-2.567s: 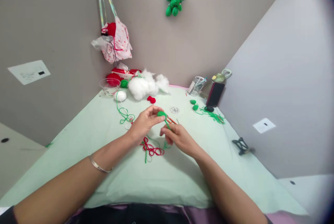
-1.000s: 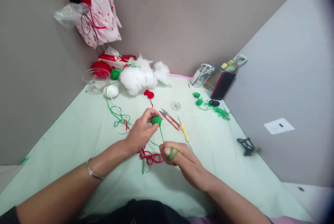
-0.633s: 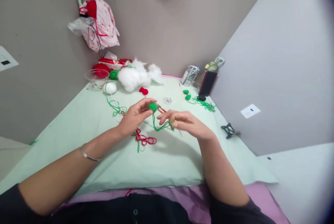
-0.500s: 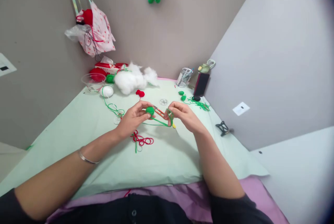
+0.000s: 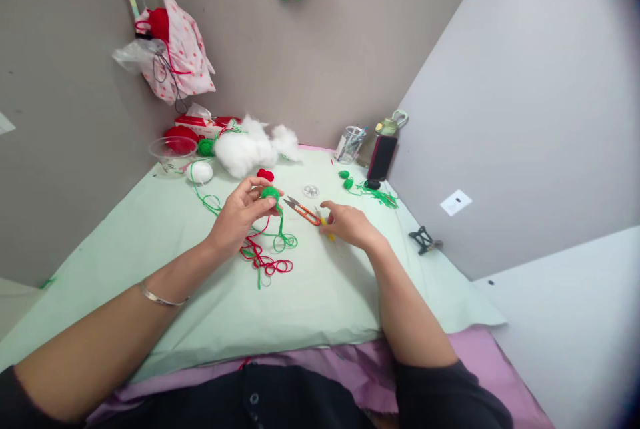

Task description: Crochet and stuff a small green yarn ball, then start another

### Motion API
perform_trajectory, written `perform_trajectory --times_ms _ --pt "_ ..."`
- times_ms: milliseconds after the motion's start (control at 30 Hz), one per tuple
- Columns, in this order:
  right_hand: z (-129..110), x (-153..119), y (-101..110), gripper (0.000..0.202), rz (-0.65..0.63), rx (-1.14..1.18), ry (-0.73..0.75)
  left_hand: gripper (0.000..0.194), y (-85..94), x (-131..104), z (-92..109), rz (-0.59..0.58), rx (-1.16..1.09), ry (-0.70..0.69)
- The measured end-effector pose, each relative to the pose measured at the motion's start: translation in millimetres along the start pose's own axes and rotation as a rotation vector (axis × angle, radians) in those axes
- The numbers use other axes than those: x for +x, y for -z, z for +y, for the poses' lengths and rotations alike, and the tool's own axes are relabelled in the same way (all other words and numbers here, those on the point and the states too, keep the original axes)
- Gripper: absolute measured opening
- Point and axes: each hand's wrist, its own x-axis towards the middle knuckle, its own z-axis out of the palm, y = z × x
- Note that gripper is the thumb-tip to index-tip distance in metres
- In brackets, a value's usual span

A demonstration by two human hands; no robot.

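Observation:
My left hand pinches a small green crocheted piece between thumb and fingers. From it a green yarn tail hangs down and ends in loose loops on the cloth. My right hand is over the table with thumb and index finger apart, right at a yellow-handled crochet hook; a firm grip on it does not show. Orange-handled thread snips lie between the two hands, blades toward the left. Tangled red yarn rests below my left hand, and a red crocheted piece lies just behind it.
White stuffing, a clear tub and a white yarn ball stand back left. A small clear dish sits mid-table. Back right are a pen cup, a phone, green pieces and yarn scraps.
My right hand has let go of the green yarn and lowered to the hook. My left hand has moved slightly left with the green piece, and the yarn now hangs loose.

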Motion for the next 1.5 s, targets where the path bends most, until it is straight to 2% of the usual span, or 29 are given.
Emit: perform_trajectory --times_ms 67,200,267,333,367,433,500,533,600,700,767,867,933,967,1000,1033,1067,1100,1167,1200,1267,1400,1500 --pt "1 1 -6 0.044 -0.035 -0.044 -0.005 0.033 -1.0 -1 1 -0.003 -0.008 0.019" --pt "0 1 -6 0.032 -0.038 -0.042 0.001 0.035 -4.3 -3 3 0.008 -0.030 0.037" --pt "-12 -1 -7 0.034 -0.031 0.004 0.047 0.036 -6.0 -4 5 0.023 -0.056 0.038" --pt "-31 -4 -15 0.047 -0.062 0.126 0.143 0.035 -6.5 -4 6 0.020 -0.088 0.038" --pt "-42 -5 -20 0.054 -0.115 0.226 0.223 0.034 -5.7 -3 7 0.015 -0.100 0.036" --pt "-62 -10 -32 0.056 -0.355 0.766 0.386 0.032 0.0 2 9 0.028 -0.114 0.020" --pt "-74 -14 -39 0.050 -0.559 1.064 0.386 0.029 12.4 12 13 0.099 -0.119 -0.026" --pt "-77 -16 -39 0.047 -0.598 1.145 0.352 0.026 21.2 18 15 0.157 -0.124 -0.060" --pt "-77 -22 -34 0.040 -0.544 1.216 0.268 0.020 42.5 32 18 0.285 -0.128 -0.126" --pt "-70 -34 -15 0.035 -0.326 1.242 0.191 0.017 76.6 48 18 0.421 -0.099 -0.136" --pt "-61 -48 0 0.034 -0.227 1.229 0.185 0.017 95.7 55 14 0.493 -0.076 -0.124" --pt "-40 -75 21 0.031 -0.124 1.200 0.279 0.014 114.5 59 6 0.576 -0.055 -0.104" --pt "-23 -91 34 0.035 -0.134 1.220 0.455 0.022 119.5 60 4 0.589 -0.051 -0.090" --pt "-17 -96 40 0.043 -0.181 1.215 0.589 0.023 119.6 59 4 0.575 -0.052 -0.082" --pt "-13 -99 45 0.050 -0.300 1.160 0.719 0.021 117.8 59 5 0.547 -0.055 -0.073" --pt "-12 -100 50 0.051 -0.435 1.044 0.791 0.016 114.3 58 6 0.506 -0.060 -0.065" --pt "-14 -98 53 0.048 -0.495 0.905 0.785 0.014 109.0 56 8 0.456 -0.065 -0.060" --pt "-18 -94 54 0.042 -0.468 0.764 0.705 0.017 102.2 54 10 0.398 -0.069 -0.055" --pt "-32 -83 49 0.030 -0.244 0.570 0.470 0.025 84.7 47 12 0.274 -0.072 -0.046" --pt "-41 -75 44 0.030 -0.140 0.548 0.372 0.028 74.7 43 13 0.211 -0.069 -0.035" --pt "-57 -60 27 0.034 -0.079 0.676 0.291 0.030 53.6 33 13 0.106 -0.051 -0.017" --pt "-83 -32 -12 0.050 -0.168 1.079 0.217 0.031 18.8 12 8 -0.028 0.020 -0.028" --pt "-96 -24 -31 0.044 -0.301 1.169 0.157 0.030 9.7 5 6 -0.036 0.075 -0.073"
